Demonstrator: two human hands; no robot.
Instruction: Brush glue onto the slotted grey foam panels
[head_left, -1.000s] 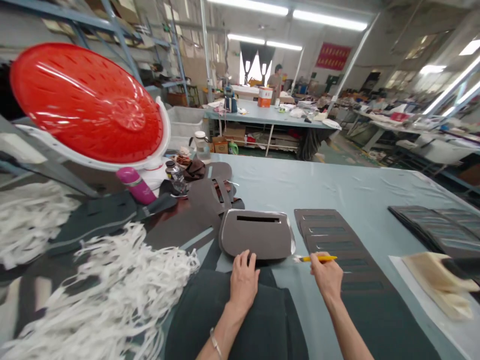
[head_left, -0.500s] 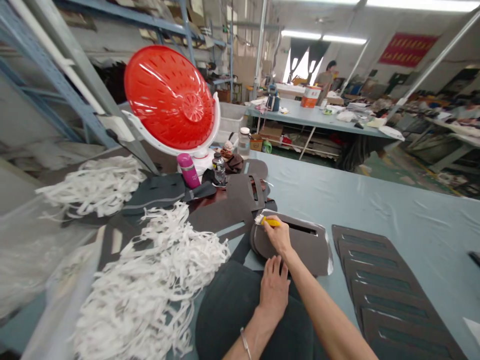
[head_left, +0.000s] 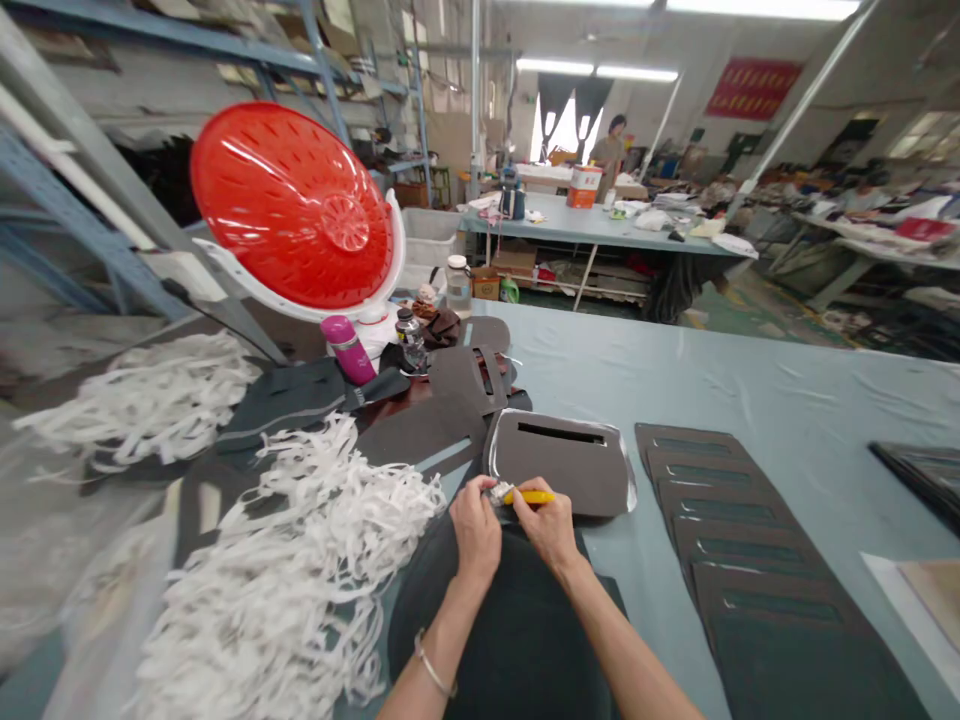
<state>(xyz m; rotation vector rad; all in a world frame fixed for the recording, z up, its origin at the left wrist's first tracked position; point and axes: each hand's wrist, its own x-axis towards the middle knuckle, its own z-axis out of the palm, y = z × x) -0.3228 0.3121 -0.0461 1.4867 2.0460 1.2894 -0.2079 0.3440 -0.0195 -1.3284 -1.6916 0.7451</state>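
My right hand [head_left: 549, 522] grips a small brush [head_left: 534, 496] with a yellow handle and a ragged white head pointing left. My left hand [head_left: 477, 528] is closed in a pinch right beside the white head, at the lower left corner of a grey-brown slotted panel [head_left: 562, 462]. What its fingertips hold is hidden. White streaks run along the panel's edges, and its long slot lies near the far side. Under both wrists is a rounded dark green piece [head_left: 517, 620].
Several slotted panels [head_left: 742, 550] overlap in a row at right. A heap of white strips [head_left: 300, 560] lies at left. Behind are cut grey pieces [head_left: 420, 430], a pink bottle [head_left: 348, 350] and a tilted red basin [head_left: 292, 205]. A person [head_left: 611, 150] stands far back.
My right hand has brought the brush from the panel's far left corner down to its near left corner. My left hand has gone from lying flat to pinching beside it. The view has turned right.
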